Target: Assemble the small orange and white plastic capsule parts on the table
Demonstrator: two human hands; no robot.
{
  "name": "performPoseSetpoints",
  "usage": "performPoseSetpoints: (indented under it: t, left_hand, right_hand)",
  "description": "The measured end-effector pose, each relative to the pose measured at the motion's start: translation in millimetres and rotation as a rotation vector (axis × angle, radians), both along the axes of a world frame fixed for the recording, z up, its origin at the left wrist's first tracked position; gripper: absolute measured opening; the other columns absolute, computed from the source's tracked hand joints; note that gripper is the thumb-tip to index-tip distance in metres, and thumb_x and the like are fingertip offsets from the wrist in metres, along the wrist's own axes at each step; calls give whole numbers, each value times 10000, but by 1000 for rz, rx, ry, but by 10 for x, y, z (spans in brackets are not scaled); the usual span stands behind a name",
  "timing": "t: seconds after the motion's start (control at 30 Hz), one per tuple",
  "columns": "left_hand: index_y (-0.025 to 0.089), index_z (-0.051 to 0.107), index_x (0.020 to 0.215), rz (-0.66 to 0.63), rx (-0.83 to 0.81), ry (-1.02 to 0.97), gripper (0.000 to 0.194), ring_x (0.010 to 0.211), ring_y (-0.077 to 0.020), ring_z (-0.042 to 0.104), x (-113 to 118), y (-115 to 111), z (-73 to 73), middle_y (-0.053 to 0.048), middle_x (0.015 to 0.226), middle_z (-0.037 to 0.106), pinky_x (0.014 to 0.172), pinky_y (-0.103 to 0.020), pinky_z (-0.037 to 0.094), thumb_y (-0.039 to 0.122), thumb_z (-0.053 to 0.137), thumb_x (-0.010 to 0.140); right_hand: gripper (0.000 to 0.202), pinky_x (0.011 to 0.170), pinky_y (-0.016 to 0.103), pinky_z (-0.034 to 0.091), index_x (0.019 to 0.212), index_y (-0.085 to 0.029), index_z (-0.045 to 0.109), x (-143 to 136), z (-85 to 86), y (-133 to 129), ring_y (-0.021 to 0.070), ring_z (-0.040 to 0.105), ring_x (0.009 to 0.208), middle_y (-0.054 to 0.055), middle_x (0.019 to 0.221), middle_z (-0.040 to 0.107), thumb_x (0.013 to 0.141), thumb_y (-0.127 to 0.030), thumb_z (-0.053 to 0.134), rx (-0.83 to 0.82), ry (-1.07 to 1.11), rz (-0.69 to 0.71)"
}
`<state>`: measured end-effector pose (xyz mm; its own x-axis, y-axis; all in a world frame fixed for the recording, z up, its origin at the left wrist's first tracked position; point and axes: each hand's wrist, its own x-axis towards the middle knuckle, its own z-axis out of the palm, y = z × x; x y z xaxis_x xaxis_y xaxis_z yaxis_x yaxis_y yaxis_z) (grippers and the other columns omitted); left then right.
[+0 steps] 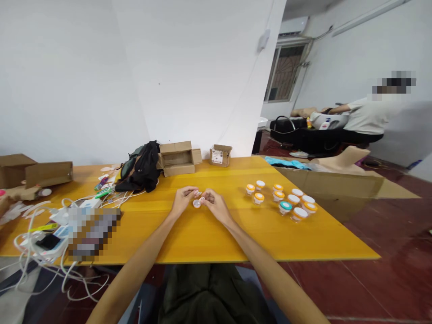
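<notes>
Over the middle of the yellow table [189,243], my left hand [182,200] is closed in a pinch on a small white piece with dark dots, a die by its look [199,193]. My right hand [216,206], close beside it, pinches a similar dotted white die [202,198] between thumb and fingers. Just below the fingertips stands a small round jar [196,204] with an orange rim; its contents are too small to make out. To the right of my hands several small clear jars with lids stand in a loose group, among them a teal-rimmed jar [285,207] and an orange-rimmed jar [258,198].
Tangled white cables [30,243] and power strips cover the table's left side. At the back are a dark backpack [145,166], an open cardboard box [178,158] and a smaller box [220,155]. Another person [367,114] sits far off at right, past a large carton [330,189].
</notes>
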<state>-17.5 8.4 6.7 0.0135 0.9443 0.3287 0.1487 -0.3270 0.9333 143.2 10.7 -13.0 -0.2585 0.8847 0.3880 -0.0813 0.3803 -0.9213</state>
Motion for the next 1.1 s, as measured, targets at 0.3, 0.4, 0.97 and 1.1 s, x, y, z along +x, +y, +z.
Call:
performPoseSetpoints:
  t: [0.3, 0.4, 0.97, 1.1]
  left_hand:
    - [169, 734, 837, -5, -18, -51, 287, 812, -220, 703, 105, -26, -43, -66, 877, 757, 769, -331, 563, 391, 762, 657]
    - [171, 737, 787, -5, -17, -40, 248, 811, -222, 702, 114, -32, -47, -61, 853, 758, 782, -334, 560, 387, 752, 666]
    - [175, 734, 940, -137, -63, -67, 344, 978, -257, 689, 162, -82, -20, -97, 999, 756, 868, -358, 535, 411, 757, 690]
    - [168, 733, 961, -154, -57, -19, 362, 921, -243, 694, 151, -79, -38, -99, 986, 754, 826, -344, 540, 412, 753, 695]
  right_hand:
    - [212, 697, 309, 550, 764, -222, 585, -20, -20, 5, 175, 662, 707, 14, 801, 670, 671, -393, 669, 14, 67, -100]
    - [232, 699, 311, 554, 760, -224, 584, -32, -31, 8, 171, 662, 701, 16, 813, 667, 678, -422, 675, 31, 75, -113]
    - [238, 692, 317, 552, 790, -223, 574, 38, -16, 20, 190, 673, 728, 24, 788, 692, 680, -393, 699, -4, 74, -209]
    - [215, 696, 318, 547, 794, -221, 590, 52, -12, 18, 192, 670, 737, 25, 793, 693, 695, -384, 690, -5, 72, -216]
